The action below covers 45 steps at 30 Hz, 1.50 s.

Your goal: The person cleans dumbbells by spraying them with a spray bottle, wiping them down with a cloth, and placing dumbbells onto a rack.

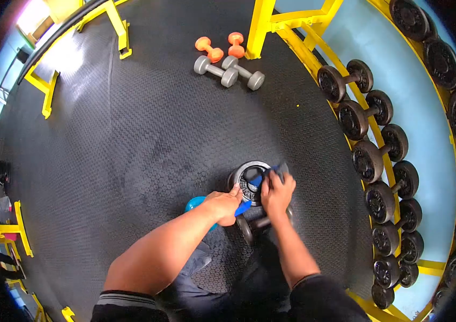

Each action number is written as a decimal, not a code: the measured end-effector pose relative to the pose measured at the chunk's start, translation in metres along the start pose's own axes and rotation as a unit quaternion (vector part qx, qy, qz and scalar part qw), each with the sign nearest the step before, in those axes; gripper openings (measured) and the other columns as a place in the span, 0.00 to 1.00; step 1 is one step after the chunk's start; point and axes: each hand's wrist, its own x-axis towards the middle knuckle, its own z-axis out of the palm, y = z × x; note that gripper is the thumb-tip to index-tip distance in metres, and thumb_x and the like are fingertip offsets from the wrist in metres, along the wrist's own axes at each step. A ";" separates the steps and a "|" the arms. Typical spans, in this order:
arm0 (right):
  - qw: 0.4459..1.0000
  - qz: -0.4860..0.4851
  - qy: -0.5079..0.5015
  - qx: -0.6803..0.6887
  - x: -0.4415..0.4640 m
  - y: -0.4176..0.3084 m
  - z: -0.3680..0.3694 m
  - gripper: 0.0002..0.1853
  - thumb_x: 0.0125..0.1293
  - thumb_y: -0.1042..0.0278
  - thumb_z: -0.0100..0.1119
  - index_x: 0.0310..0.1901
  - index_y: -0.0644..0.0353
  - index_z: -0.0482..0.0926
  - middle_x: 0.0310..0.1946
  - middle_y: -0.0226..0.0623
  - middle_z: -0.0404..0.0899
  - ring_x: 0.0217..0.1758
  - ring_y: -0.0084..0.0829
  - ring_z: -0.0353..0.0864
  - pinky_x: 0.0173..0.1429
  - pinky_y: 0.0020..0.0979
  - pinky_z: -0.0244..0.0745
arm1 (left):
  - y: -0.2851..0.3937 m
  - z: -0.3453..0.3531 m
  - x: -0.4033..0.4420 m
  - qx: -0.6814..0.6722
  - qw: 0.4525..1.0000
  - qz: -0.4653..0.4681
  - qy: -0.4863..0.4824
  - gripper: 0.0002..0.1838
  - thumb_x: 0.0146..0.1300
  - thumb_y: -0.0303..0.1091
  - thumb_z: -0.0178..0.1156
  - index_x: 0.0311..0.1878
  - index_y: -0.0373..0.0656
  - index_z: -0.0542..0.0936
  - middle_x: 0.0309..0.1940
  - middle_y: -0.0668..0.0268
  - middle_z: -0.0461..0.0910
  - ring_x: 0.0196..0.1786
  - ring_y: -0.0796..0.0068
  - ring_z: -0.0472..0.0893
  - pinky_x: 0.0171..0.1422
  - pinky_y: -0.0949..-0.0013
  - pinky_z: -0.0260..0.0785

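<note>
A black dumbbell (257,163) stands on end on the dark floor, its round weight with a grey rim and raised lettering facing up. My left hand (224,207) grips the near left side of that weight, thumb on the rim. Some blue cloth (243,208) shows beside its fingers. My right hand (278,194) is closed around a dark grey and blue cloth (282,170) and presses it on the weight's right side. A second dark dumbbell (245,229) lies just below. A teal rounded object (194,203) is partly hidden behind my left hand.
Two orange dumbbells (209,49) and two grey dumbbells (216,72) lie on the textured black floor (147,129) ahead. To the right stands a yellow rack (432,266) loaded with several black dumbbells (367,161). Yellow frame legs (118,29) stand at upper left.
</note>
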 end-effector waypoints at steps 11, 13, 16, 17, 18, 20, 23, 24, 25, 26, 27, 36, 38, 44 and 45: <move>0.988 0.044 -0.149 0.020 -0.029 -0.014 -0.038 0.07 0.51 0.64 0.66 0.32 0.52 0.81 0.36 0.47 0.71 0.42 0.51 0.74 0.39 0.47 0.73 | 0.005 -0.004 -0.005 0.070 0.997 -0.020 -0.023 0.42 0.55 0.31 0.52 0.74 0.39 0.49 0.76 0.52 0.40 0.67 0.58 0.70 0.67 0.57 0.65; 0.994 0.091 -0.046 -0.026 -0.014 -0.016 -0.030 0.06 0.49 0.65 0.66 0.30 0.52 0.81 0.37 0.49 0.72 0.43 0.51 0.73 0.40 0.46 0.74 | 0.008 -0.003 -0.004 0.066 0.997 -0.033 0.002 0.45 0.55 0.31 0.52 0.76 0.41 0.43 0.77 0.56 0.38 0.68 0.58 0.68 0.68 0.58 0.64; 0.993 0.071 -0.098 -0.013 -0.030 -0.036 -0.023 0.06 0.49 0.65 0.66 0.29 0.52 0.81 0.40 0.49 0.72 0.44 0.52 0.73 0.43 0.46 0.74 | 0.000 0.006 0.008 0.043 0.996 -0.071 -0.020 0.44 0.56 0.31 0.51 0.76 0.43 0.44 0.77 0.59 0.38 0.69 0.58 0.67 0.68 0.57 0.64; 0.993 0.041 -0.114 0.000 -0.037 -0.042 -0.028 0.06 0.49 0.65 0.67 0.29 0.52 0.81 0.41 0.48 0.72 0.46 0.51 0.73 0.45 0.46 0.74 | 0.002 0.004 0.008 0.067 0.992 -0.093 -0.050 0.44 0.57 0.31 0.51 0.76 0.45 0.43 0.77 0.61 0.37 0.69 0.61 0.67 0.67 0.57 0.64; 0.991 0.035 -0.126 0.039 -0.040 -0.037 -0.032 0.07 0.49 0.64 0.67 0.30 0.52 0.81 0.40 0.47 0.71 0.46 0.49 0.72 0.46 0.46 0.74 | 0.004 0.003 0.005 0.064 0.993 -0.092 -0.047 0.44 0.57 0.31 0.51 0.76 0.45 0.43 0.77 0.61 0.37 0.69 0.61 0.67 0.67 0.57 0.64; 0.985 0.035 -0.169 0.032 -0.028 -0.016 -0.041 0.07 0.49 0.63 0.67 0.30 0.52 0.81 0.40 0.46 0.71 0.46 0.49 0.72 0.45 0.46 0.74 | 0.003 0.003 -0.005 0.073 0.996 -0.039 -0.030 0.45 0.56 0.30 0.52 0.76 0.45 0.43 0.78 0.62 0.37 0.69 0.63 0.68 0.66 0.58 0.65; 0.992 0.063 -0.101 -0.046 0.020 -0.001 -0.030 0.08 0.53 0.62 0.64 0.33 0.54 0.82 0.41 0.46 0.72 0.47 0.48 0.73 0.46 0.46 0.74 | 0.003 0.009 0.005 0.077 0.996 -0.035 0.004 0.49 0.54 0.33 0.58 0.76 0.44 0.42 0.77 0.56 0.37 0.67 0.60 0.70 0.64 0.54 0.66; 0.996 0.049 -0.058 -0.045 0.034 0.000 -0.021 0.08 0.54 0.63 0.63 0.33 0.54 0.83 0.41 0.46 0.72 0.47 0.48 0.73 0.46 0.46 0.75 | 0.004 0.008 0.007 0.084 0.995 -0.052 -0.006 0.49 0.54 0.32 0.58 0.76 0.44 0.41 0.77 0.56 0.36 0.66 0.61 0.71 0.63 0.54 0.67; 0.996 0.021 -0.073 -0.035 0.045 -0.004 -0.010 0.07 0.54 0.63 0.63 0.32 0.54 0.83 0.41 0.45 0.73 0.47 0.47 0.73 0.46 0.46 0.74 | 0.005 0.007 0.005 0.082 0.995 -0.053 -0.002 0.49 0.54 0.32 0.58 0.76 0.44 0.41 0.77 0.56 0.36 0.66 0.61 0.71 0.63 0.54 0.67; 0.996 -0.006 -0.087 -0.025 0.054 -0.013 0.000 0.07 0.54 0.62 0.62 0.31 0.54 0.83 0.41 0.45 0.73 0.48 0.46 0.73 0.46 0.46 0.74 | 0.008 0.003 0.000 0.106 0.992 -0.058 -0.023 0.50 0.54 0.31 0.58 0.76 0.44 0.41 0.77 0.57 0.36 0.66 0.62 0.71 0.62 0.55 0.67; 0.987 -0.084 -0.127 -0.047 0.062 -0.028 0.005 0.07 0.53 0.61 0.62 0.27 0.54 0.84 0.38 0.42 0.75 0.46 0.44 0.73 0.44 0.44 0.74 | 0.009 -0.001 -0.002 0.130 0.989 -0.064 -0.044 0.50 0.53 0.30 0.58 0.76 0.45 0.41 0.78 0.57 0.35 0.66 0.64 0.72 0.61 0.56 0.68; 0.877 -0.202 -0.419 -0.123 0.108 -0.075 0.025 0.16 0.49 0.50 0.60 0.35 0.49 0.86 0.44 0.35 0.80 0.53 0.42 0.74 0.55 0.43 0.71 | 0.006 0.003 -0.001 0.113 0.993 -0.047 0.007 0.50 0.52 0.29 0.59 0.76 0.46 0.43 0.77 0.60 0.42 0.60 0.62 0.77 0.59 0.57 0.69; 0.795 -0.335 -0.489 -0.130 0.098 -0.090 0.037 0.16 0.47 0.52 0.61 0.35 0.50 0.86 0.41 0.38 0.82 0.50 0.42 0.78 0.52 0.44 0.73 | 0.010 0.007 0.007 0.131 0.991 -0.014 0.013 0.41 0.50 0.28 0.60 0.71 0.47 0.63 0.69 0.62 0.65 0.57 0.66 0.79 0.56 0.58 0.69; 0.864 -0.156 -0.401 0.261 0.045 -0.091 0.029 0.10 0.50 0.57 0.60 0.28 0.52 0.83 0.36 0.42 0.80 0.43 0.46 0.79 0.46 0.45 0.74 | 0.000 -0.055 -0.068 0.000 0.994 0.105 0.024 0.20 0.46 0.38 0.64 0.44 0.42 0.79 0.37 0.53 0.82 0.42 0.53 0.82 0.47 0.52 0.73; 0.912 -0.140 -0.332 0.195 0.029 -0.089 0.021 0.09 0.51 0.58 0.59 0.29 0.52 0.83 0.37 0.40 0.79 0.46 0.45 0.77 0.46 0.45 0.73 | -0.004 -0.062 -0.081 -0.034 0.993 0.114 0.006 0.22 0.46 0.38 0.63 0.47 0.42 0.78 0.37 0.53 0.82 0.42 0.51 0.81 0.49 0.51 0.72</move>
